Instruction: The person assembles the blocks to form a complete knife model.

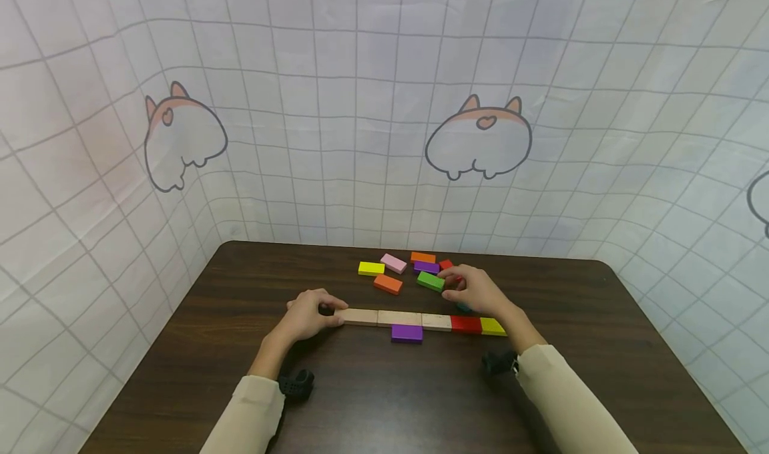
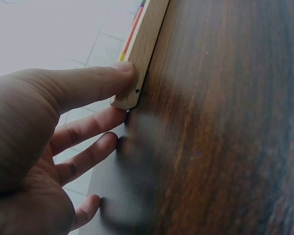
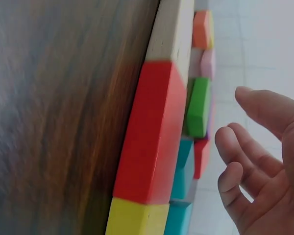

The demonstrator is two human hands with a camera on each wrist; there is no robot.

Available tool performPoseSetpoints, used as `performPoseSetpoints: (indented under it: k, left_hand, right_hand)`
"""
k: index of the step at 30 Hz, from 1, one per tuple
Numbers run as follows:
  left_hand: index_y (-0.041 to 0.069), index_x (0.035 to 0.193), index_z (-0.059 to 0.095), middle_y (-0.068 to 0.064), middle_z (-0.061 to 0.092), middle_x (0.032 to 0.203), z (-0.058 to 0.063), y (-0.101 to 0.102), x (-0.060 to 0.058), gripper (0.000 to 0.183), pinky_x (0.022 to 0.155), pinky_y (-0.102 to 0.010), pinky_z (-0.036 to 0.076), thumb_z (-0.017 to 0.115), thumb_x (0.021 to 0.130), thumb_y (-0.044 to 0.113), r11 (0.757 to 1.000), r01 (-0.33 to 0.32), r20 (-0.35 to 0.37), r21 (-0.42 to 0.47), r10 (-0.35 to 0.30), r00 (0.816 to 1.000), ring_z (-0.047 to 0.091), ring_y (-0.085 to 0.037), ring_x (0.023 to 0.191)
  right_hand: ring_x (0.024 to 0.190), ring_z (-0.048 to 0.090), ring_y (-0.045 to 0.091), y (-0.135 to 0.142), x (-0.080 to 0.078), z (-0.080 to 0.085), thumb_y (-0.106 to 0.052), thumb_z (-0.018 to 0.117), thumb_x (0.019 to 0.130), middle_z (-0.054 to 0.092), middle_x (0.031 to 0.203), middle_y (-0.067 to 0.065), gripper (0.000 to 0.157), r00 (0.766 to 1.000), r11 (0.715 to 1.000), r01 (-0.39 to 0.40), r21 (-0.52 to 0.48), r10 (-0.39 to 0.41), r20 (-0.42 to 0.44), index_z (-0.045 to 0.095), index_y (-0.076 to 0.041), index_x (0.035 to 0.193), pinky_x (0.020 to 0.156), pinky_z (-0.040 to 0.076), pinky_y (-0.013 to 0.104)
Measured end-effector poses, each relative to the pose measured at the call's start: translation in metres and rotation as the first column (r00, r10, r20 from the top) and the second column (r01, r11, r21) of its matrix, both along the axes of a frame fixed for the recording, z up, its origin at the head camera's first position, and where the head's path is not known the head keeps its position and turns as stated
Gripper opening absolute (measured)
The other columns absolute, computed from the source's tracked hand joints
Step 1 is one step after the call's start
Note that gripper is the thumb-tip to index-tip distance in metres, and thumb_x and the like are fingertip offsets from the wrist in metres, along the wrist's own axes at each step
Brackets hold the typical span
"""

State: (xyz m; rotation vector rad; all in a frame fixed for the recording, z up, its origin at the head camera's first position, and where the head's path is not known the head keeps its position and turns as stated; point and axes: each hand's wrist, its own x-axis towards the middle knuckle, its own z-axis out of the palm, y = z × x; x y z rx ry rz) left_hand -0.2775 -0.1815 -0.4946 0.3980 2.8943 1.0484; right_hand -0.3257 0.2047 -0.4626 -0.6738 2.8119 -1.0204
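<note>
A straight row of blocks runs across the table: a plain wooden block [image 1: 362, 317] at its left end, two more pale ones, then a red block [image 3: 147, 132] and a yellow block [image 3: 137, 215]. My left hand [image 1: 309, 312] pinches the left end of the plain wooden block, thumb on its side and index finger at its end. Behind the row, my right hand [image 1: 478, 291] hovers with fingers loosely bent and nothing between them. Nearest to it lie a green block [image 1: 430, 281], a red block [image 1: 446, 265] partly covered, and teal blocks [image 3: 182, 169] mostly hidden by the hand in the head view.
A purple block [image 1: 406, 334] lies in front of the row. Farther back are a yellow block [image 1: 371, 268], a pink block [image 1: 393, 262], two orange blocks [image 1: 388, 284] and another purple block [image 1: 426, 268]. A grid-patterned curtain [image 1: 336, 140] surrounds the dark wooden table [image 1: 384, 400].
</note>
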Motion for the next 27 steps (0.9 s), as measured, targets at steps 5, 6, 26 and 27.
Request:
performPoseSetpoints:
  k: [5, 6, 26, 27]
  left_hand:
    - [0.029, 0.106, 0.081, 0.009, 0.068, 0.096, 0.001, 0.000, 0.000, 0.021, 0.084, -0.046, 0.029, 0.084, 0.086, 0.026, 1.000, 0.001, -0.002, -0.001, -0.001, 1.000, 0.059, -0.016, 0.095]
    - [0.029, 0.106, 0.081, 0.009, 0.068, 0.096, 0.001, 0.000, 0.000, 0.021, 0.084, -0.046, 0.029, 0.084, 0.086, 0.026, 1.000, 0.000, -0.002, -0.002, 0.000, 1.000, 0.059, -0.016, 0.095]
    - [0.030, 0.106, 0.081, 0.009, 0.068, 0.096, 0.000, 0.000, -0.001, 0.021, 0.084, -0.047, 0.029, 0.084, 0.085, 0.027, 1.000, -0.002, -0.007, -0.008, 0.002, 1.000, 0.057, -0.014, 0.093]
    - [0.030, 0.106, 0.081, 0.009, 0.068, 0.096, 0.000, 0.000, -0.001, 0.021, 0.084, -0.046, 0.029, 0.084, 0.085, 0.026, 1.000, -0.002, -0.008, -0.007, 0.002, 1.000, 0.057, -0.014, 0.093]
  right_hand:
    - [0.092, 0.063, 0.024, 0.004, -0.013, -0.005, -0.018, 0.076, 0.093, 0.067, 0.126, 0.016, 0.044, 0.999, 1.000, 0.013, 0.025, -0.014, 0.036, 0.067, -0.011, 0.135, 0.081, 0.056, 0.040]
    - [0.093, 0.063, 0.024, 0.004, -0.015, -0.005, -0.019, 0.076, 0.093, 0.067, 0.126, 0.016, 0.043, 0.999, 0.999, 0.014, 0.029, -0.015, 0.042, 0.067, -0.012, 0.135, 0.082, 0.056, 0.041]
    - [0.109, 0.064, 0.032, -0.010, -0.037, -0.018, -0.016, 0.079, 0.090, 0.071, 0.119, 0.017, 0.041, 0.999, 0.990, 0.024, 0.142, -0.031, 0.043, 0.070, -0.011, 0.130, 0.098, 0.052, 0.053]
    - [0.109, 0.064, 0.032, -0.011, -0.037, -0.018, -0.016, 0.080, 0.090, 0.071, 0.119, 0.017, 0.041, 0.999, 0.988, 0.027, 0.152, -0.033, 0.039, 0.070, -0.011, 0.130, 0.098, 0.052, 0.053]
